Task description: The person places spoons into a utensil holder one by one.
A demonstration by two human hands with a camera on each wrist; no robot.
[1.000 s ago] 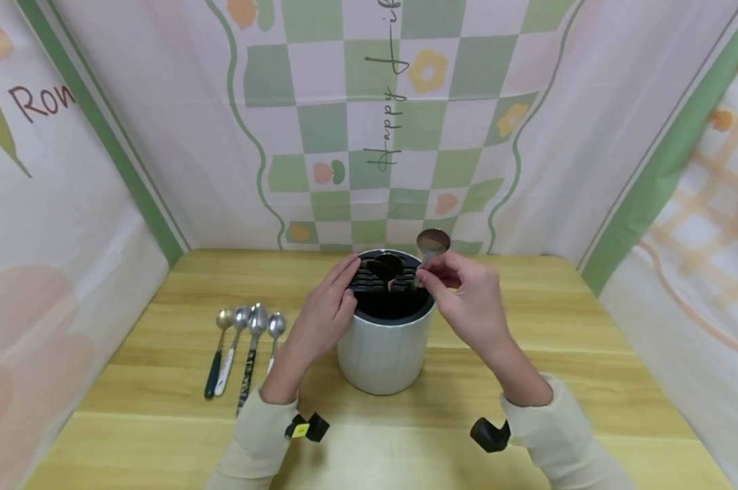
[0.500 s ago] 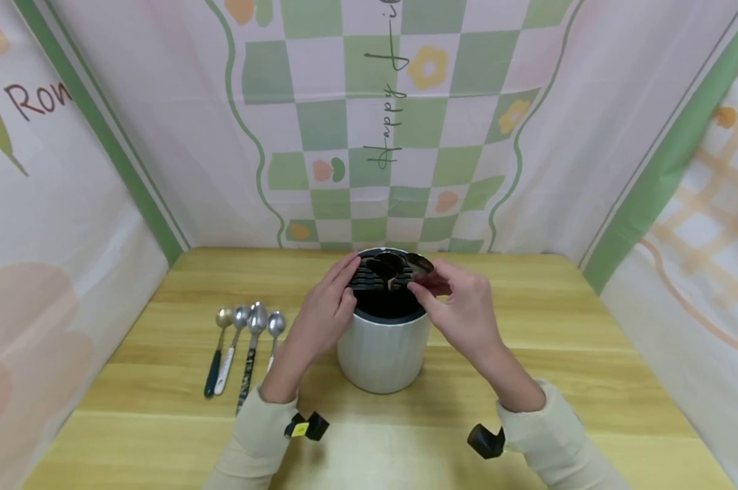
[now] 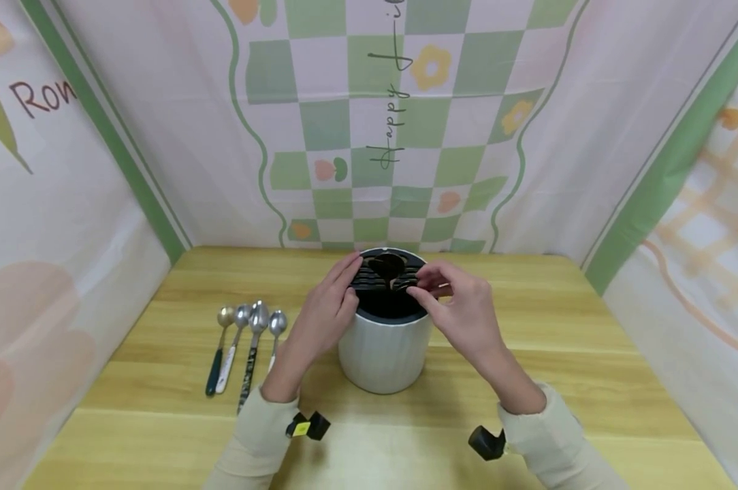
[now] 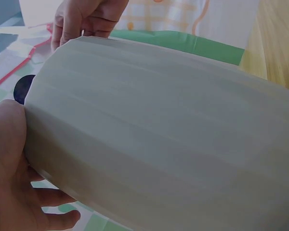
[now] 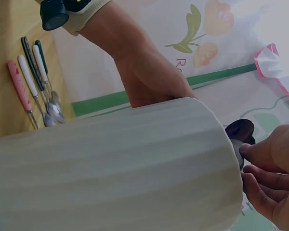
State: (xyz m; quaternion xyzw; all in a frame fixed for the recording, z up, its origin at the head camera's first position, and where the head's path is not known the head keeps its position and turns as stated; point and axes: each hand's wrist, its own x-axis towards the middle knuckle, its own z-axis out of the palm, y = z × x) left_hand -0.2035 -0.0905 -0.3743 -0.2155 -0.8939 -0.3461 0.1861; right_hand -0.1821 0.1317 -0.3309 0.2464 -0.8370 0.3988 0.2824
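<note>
Spoon (image 5: 236,150), one: in the right side of the mouth of a white ribbed container (image 3: 384,357); bowl uppermost, handle hidden, long axis apparently near upright. Right hand (image 3: 463,303): thumb and fingers closed in a pinch on the bowl. Left hand (image 3: 323,309): fingers extended, unclenched, resting against the container's rim.

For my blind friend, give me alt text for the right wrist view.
A right hand pinches a grey metal spoon at the rim of a white ribbed round container. Beyond it is a left hand, partly hidden; metal spoons with pink, white, black and dark-green handles lie on a light wooden table.
</note>
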